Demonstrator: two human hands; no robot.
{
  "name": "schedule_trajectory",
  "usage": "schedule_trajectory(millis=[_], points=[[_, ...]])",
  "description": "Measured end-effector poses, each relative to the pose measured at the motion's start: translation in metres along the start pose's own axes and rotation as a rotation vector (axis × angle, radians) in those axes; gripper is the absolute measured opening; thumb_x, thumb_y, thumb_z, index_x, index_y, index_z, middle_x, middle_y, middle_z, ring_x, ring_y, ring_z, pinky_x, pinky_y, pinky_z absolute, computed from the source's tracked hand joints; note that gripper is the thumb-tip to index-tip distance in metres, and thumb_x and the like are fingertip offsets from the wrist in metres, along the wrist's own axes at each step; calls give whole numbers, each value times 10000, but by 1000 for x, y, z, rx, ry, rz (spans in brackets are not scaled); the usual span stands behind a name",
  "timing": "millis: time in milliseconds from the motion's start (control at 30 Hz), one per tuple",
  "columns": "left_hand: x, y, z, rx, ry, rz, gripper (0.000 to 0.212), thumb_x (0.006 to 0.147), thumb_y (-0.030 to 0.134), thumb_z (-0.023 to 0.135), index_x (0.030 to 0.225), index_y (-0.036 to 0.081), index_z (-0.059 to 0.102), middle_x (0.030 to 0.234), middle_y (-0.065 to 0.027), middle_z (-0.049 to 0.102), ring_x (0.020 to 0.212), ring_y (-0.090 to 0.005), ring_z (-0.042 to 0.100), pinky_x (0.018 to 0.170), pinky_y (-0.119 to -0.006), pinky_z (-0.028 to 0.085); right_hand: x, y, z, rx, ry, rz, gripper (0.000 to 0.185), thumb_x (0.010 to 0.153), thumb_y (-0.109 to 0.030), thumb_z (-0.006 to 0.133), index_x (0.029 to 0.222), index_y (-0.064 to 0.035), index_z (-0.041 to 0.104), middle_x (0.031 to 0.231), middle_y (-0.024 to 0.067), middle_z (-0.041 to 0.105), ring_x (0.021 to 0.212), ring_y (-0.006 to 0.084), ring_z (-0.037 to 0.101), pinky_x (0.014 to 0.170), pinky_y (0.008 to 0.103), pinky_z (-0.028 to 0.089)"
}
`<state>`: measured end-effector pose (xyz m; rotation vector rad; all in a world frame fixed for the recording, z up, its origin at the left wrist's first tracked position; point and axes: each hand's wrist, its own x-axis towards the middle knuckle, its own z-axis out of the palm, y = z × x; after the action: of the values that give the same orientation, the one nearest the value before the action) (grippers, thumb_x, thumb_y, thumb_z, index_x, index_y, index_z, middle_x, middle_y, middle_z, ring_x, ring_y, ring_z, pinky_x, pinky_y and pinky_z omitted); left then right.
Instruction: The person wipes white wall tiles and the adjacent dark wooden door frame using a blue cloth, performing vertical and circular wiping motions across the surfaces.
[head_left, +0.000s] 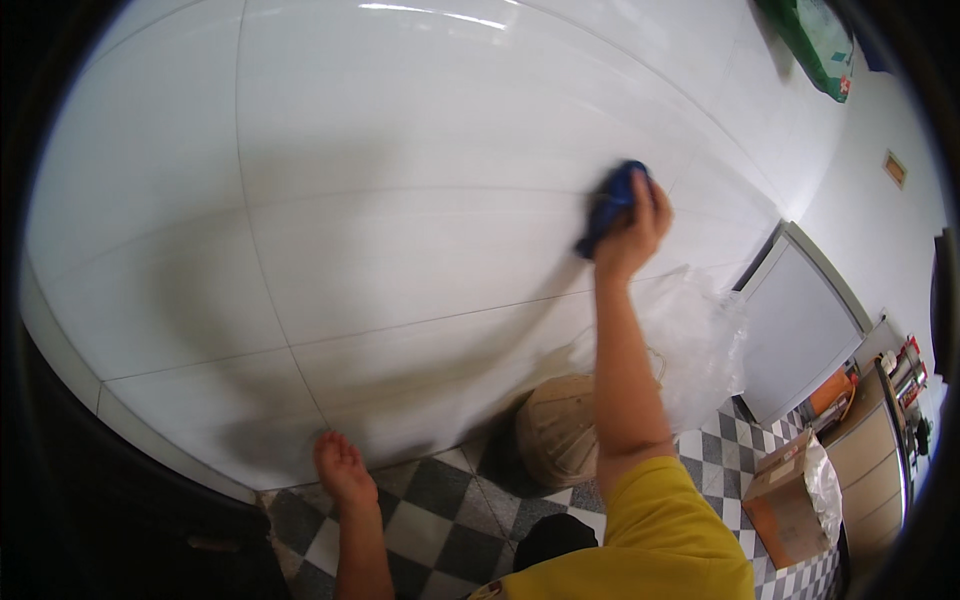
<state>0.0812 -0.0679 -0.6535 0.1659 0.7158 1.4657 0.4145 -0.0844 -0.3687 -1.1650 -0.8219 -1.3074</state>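
Note:
My right hand (637, 229) presses a dark blue cloth (613, 206) against the white tiled wall (420, 247). The cloth is bunched and slightly blurred, with part of it hidden under my fingers. Low on the left, my left hand (345, 469) hangs near the foot of the wall with its fingers loosely curled and nothing in it. Thin dark grout lines run across the glossy tiles, and soft shadows of my body and arm fall on them.
Beneath my right arm stand a brown ribbed container (559, 431) and a clear plastic bag (694, 337). Farther right are a grey-white refrigerator (806, 315), an open cardboard box (787, 502) and a cabinet (862, 465). A green bag (814, 52) hangs at upper right. The floor (412, 525) is checkered.

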Motion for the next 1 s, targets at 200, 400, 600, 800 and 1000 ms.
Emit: schedule_trajectory(millis=[200,400,600,800,1000], points=[[-10,-5,9,3,6,-89,188,805,221,528,982,161,524,926,39,516,840,-97,470,750,-258,351,45,115,-68,-357,-275,425,248,771,-85,544,1012,-50,588,1000,163,533,927,305,518,847,353,397],[-16,8,16,24,8,-13,195,804,200,530,990,146,520,938,24,514,851,-103,467,755,-262,354,38,-4,-49,-6,-306,134,360,636,100,487,898,-98,635,1015,122,488,962,281,480,847,338,396],[-12,12,8,47,-62,8,224,805,193,527,1020,137,508,933,20,517,842,-97,468,763,-264,351,-13,-73,-20,-125,-211,-161,421,610,39,608,998,-123,629,1059,131,493,944,303,471,815,364,416],[3,2,-5,-29,-24,0,218,808,188,514,1021,140,508,930,23,519,839,-93,467,755,-260,354,-14,-68,-27,-118,-281,-101,388,677,32,605,1039,-106,615,1064,133,467,985,284,459,816,343,415],[20,-4,-18,-21,-139,9,236,810,188,513,1043,149,501,969,27,514,874,-100,467,778,-264,353,-11,-58,-33,-75,-344,-94,404,640,33,635,1014,-118,625,1039,113,486,946,280,477,799,342,422]])
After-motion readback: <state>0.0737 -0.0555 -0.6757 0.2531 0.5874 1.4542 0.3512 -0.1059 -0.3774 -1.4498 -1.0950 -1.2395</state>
